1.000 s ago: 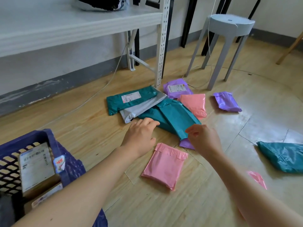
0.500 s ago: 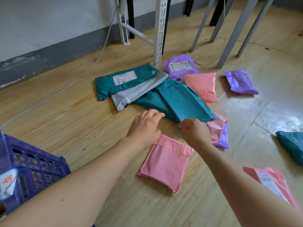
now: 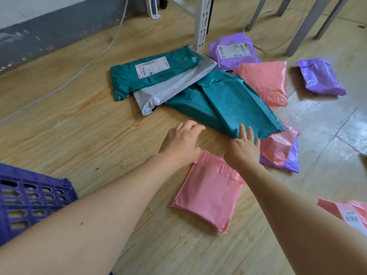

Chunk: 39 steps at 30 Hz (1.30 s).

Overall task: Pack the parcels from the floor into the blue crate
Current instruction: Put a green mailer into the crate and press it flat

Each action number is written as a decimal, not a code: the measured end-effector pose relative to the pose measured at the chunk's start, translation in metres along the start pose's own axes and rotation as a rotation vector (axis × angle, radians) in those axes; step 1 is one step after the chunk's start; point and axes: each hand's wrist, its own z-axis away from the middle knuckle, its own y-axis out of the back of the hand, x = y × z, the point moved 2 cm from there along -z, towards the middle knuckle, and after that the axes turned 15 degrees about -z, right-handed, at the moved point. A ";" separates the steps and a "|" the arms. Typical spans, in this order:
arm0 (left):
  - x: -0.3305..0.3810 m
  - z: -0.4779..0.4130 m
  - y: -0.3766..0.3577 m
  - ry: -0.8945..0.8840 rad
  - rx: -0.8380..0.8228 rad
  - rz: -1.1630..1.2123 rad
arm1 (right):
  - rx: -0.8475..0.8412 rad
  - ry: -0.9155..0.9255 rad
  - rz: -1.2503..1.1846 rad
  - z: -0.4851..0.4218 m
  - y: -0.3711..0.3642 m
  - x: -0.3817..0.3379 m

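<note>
Reaching forward, both hands meet the large teal parcel (image 3: 234,104), which lies on the floor atop a loose pile with its long axis running roughly from 11 to 5 o'clock. The right hand (image 3: 243,147) is nearer: its grip is wide, with straight fingers laid on the parcel's near corner, at 12 o'clock from the palm. The left hand (image 3: 182,141), at 9 o'clock from the right, has a loosely curled grip holding nothing, just beside the parcel's near long edge. A pink parcel (image 3: 208,191) lies under both wrists. The blue crate (image 3: 29,199) stands at 8 o'clock, beside the left forearm. Judging from this, the right should pinch that corner while the left slides under the long edge.
</note>
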 end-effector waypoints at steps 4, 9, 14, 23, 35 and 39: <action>-0.003 0.002 -0.005 0.007 -0.017 0.007 | -0.045 -0.029 0.007 -0.004 -0.004 0.000; -0.005 0.009 -0.003 0.022 -0.040 0.023 | 0.057 0.002 -0.010 0.005 0.001 -0.007; -0.001 0.016 0.010 0.047 -0.023 0.047 | 0.112 0.039 0.005 0.025 0.018 -0.013; 0.022 0.056 0.036 0.055 0.018 0.102 | 0.365 0.157 -0.040 0.083 0.066 -0.028; 0.034 0.158 0.123 0.167 0.107 0.124 | 0.508 0.150 -0.433 0.206 0.159 -0.061; 0.027 0.202 0.152 0.247 0.144 0.162 | 0.538 0.167 -0.578 0.251 0.177 -0.079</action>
